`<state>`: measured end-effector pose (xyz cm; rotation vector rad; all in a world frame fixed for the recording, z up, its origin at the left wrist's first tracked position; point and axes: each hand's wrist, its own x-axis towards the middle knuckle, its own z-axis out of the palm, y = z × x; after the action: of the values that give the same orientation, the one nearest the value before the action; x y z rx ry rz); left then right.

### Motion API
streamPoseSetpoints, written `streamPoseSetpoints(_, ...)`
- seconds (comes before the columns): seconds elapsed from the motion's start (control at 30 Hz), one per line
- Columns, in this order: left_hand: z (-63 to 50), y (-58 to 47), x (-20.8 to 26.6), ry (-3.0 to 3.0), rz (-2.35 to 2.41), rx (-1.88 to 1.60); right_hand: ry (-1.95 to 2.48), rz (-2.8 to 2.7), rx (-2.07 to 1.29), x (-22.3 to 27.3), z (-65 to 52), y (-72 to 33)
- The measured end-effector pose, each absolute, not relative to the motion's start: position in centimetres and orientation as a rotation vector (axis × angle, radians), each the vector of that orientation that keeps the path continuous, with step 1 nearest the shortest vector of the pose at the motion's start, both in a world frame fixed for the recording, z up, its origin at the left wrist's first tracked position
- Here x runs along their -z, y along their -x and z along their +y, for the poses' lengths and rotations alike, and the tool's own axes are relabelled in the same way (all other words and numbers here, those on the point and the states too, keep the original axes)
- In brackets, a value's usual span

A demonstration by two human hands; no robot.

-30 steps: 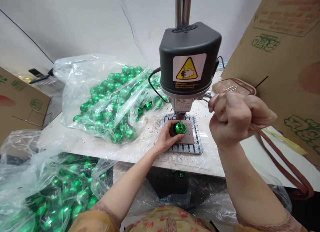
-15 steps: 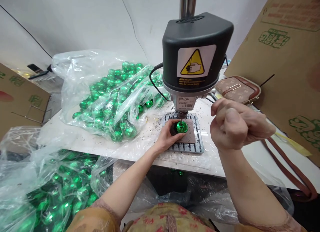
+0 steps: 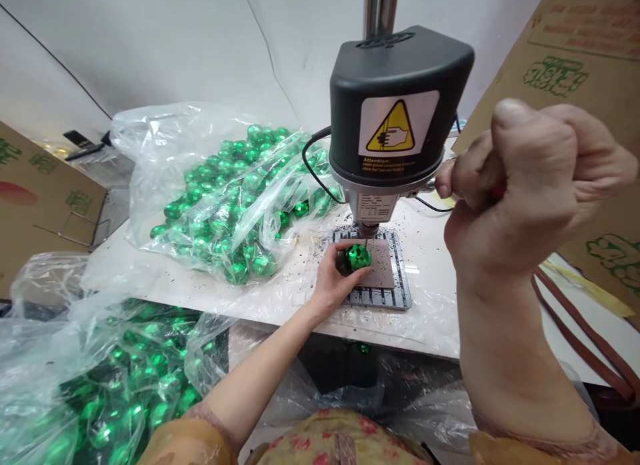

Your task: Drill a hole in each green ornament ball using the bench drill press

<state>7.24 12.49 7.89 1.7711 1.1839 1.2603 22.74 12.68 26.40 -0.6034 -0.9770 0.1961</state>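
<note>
A shiny green faceted ball [image 3: 359, 256] is pinched between the thumb and fingers of my left hand [image 3: 331, 281]. The ball sits over a flat brown board [image 3: 383, 268] on the slotted metal base [image 3: 401, 281] of a small drill press [image 3: 400, 71]. Just above and beside the ball is the thin drill bit [image 3: 366, 243]. My right hand [image 3: 530, 171] is closed in a fist around the press's feed lever [image 3: 431, 184]; the fingers cover most of the lever's grip.
Clear plastic bags of green balls lie on the table [image 3: 280, 305] at left [image 3: 215, 211] and below its edge [image 3: 135, 378]. Dark shavings litter the base. Cardboard boxes stand left [image 3: 45, 205] and right [image 3: 615, 218]. A brown strap [image 3: 590, 338] hangs at right.
My right hand has swung up and to the right with the lever. The chuck and bit have risen, and my left hand has shifted and tilted the ball slightly left.
</note>
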Motion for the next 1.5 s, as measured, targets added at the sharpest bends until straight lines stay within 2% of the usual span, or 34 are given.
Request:
streamPoseSetpoints(0.07,10.1,-6.6,-7.7,-1.93,1.189,-1.364,0.599,-0.995,-0.194,-26.4,12.7,-22.9)
streamPoseSetpoints(0.17,5.6,-5.1,-6.6,-2.39,0.864,-1.353,0.591,-0.997,-0.183,-26.2,12.7,-23.0)
streamPoseSetpoints(0.27,2.0,-3.5,-4.9,-2.92,0.467,-0.985,0.587,-1.005,-0.173,-26.0,12.8,-23.1)
streamPoseSetpoints(0.33,0.7,-2.7,-3.7,-3.087,0.427,-0.618,0.586,-1.026,-0.166,-26.0,12.9,-23.2)
streamPoseSetpoints(0.4,0.3,-2.1,-3.0,-3.087,0.505,-0.448,0.571,-1.036,-0.152,-25.9,13.0,-23.3)
streamPoseSetpoints(0.47,0.8,-1.8,-3.1,-3.039,0.482,-0.617,0.563,-1.032,-0.149,-25.9,13.0,-23.3)
streamPoseSetpoints(0.53,2.7,-1.5,-4.2,-2.943,0.448,-0.986,0.575,-1.028,-0.161,-25.8,13.1,-23.4)
streamPoseSetpoints(0.6,6.3,-1.3,-6.2,-2.779,0.648,-1.266,0.575,-1.031,-0.169,-25.7,13.1,-23.4)
streamPoseSetpoints(0.67,11.4,-1.1,-8.6,-2.609,1.101,-1.285,0.563,-1.028,-0.166,-25.7,13.1,-23.5)
streamPoseSetpoints(0.77,19.9,-0.9,-11.5,-2.442,1.775,-0.869,0.556,-1.017,-0.179,-25.7,13.1,-23.6)
streamPoseSetpoints(0.83,24.4,-1.0,-12.3,-2.323,2.001,-0.504,0.565,-1.015,-0.194,-25.7,13.0,-23.6)
streamPoseSetpoints(0.93,28.1,-1.2,-12.1,-2.286,2.031,-0.341,0.578,-1.021,-0.2,-25.6,12.9,-23.7)
streamPoseSetpoints(1.13,29.6,0.1,-11.8,-2.301,1.954,-0.307,0.557,-1.033,-0.18,-25.4,13.2,-23.8)
streamPoseSetpoints(1.37,29.1,1.0,-13.8,-2.274,1.934,-0.2,0.535,-1.042,-0.206,-25.4,12.8,-23.5)
streamPoseSetpoints(1.5,25.9,0.5,-15.1,-2.19,1.989,-0.379,0.535,-1.08,-0.212,-25.5,12.7,-23.5)
